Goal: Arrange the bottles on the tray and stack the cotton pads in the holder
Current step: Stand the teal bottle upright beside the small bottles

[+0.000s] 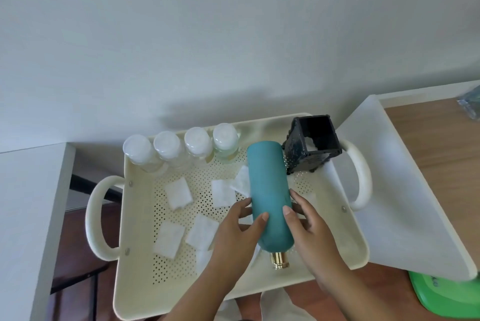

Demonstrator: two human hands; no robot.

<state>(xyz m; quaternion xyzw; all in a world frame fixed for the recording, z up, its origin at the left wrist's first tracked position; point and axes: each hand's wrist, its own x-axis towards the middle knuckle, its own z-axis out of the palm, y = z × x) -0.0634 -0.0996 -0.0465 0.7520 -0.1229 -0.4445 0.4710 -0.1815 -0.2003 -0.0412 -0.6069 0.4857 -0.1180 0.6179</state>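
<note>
Left hand and right hand grip teal bottle (gold cap toward 6 o'clock) over tray; holder at 1 o'clock.

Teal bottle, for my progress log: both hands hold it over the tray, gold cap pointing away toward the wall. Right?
Not quite. In the head view the left hand and right hand hold the teal bottle over the tray, but its gold cap points toward the person, not the wall.
</note>
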